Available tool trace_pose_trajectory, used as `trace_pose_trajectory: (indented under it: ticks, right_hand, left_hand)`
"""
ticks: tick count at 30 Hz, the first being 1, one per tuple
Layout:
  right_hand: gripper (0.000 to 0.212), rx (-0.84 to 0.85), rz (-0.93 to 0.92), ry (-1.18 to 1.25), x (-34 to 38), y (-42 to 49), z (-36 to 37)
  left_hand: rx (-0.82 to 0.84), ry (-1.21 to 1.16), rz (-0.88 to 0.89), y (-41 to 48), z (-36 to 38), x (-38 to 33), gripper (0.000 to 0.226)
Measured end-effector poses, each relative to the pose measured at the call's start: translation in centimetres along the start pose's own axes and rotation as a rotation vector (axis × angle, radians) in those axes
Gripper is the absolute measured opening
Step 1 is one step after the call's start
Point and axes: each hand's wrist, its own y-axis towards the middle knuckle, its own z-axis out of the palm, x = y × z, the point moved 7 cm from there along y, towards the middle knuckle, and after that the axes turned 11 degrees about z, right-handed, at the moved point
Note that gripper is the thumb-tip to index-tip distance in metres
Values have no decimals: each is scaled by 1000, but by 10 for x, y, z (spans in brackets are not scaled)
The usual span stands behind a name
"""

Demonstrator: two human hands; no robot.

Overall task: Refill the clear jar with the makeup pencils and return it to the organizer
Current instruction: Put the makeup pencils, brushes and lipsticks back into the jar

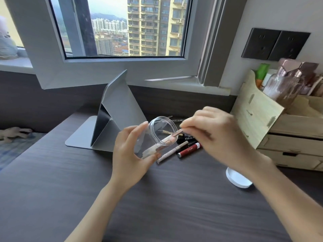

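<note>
My left hand (130,151) grips the clear jar (158,135), tilted with its open mouth facing right and up, above the dark desk. My right hand (215,135) pinches a rose-gold makeup pencil (176,135) by its end; the pencil pokes through the jar's mouth, and a pale pencil lies inside the jar. On the desk just behind lie a beige pencil (172,152), a red tube (189,150) and a black brow pencil (186,139). The wooden organizer (262,123) stands at the right.
A white lid (236,179) lies on the desk under my right forearm. A grey folded tablet stand (111,119) sits behind the jar. The organizer's top holds bottles (288,81). Window wall and sockets lie beyond the desk's far edge.
</note>
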Motion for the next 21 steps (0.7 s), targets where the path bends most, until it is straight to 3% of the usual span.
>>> trace_pose_trajectory:
  ticks: [6,8,11,13,16,18,21]
  right_hand:
    - [36,132,-176,-145,7,-6,32]
    - [44,150,-108,22,-4,-5,32]
    - [30,48,142,173,-46,-2,31]
    - [19,183,193,-35,-66,-8,60]
    - [29,542,99,-390,-75,-33,125]
    - [25,618,-4,-530,-67,-40,149]
    - [4,518,-182,-680,-50,-36,158]
  left_hand:
    - [14,-21,5,1,1,-3,78]
    - [3,-36,-2,1,0,-3,77]
    - [-40,-78,-49,2,-4,1,75]
    - [-72,-111,-98,1,-6,7,74]
    - [-89,-143,-122,0,-7,9,74]
    - [-94,-147,-128,0,-6,9,74]
    - [-87,-148,-128,1,-6,7,74]
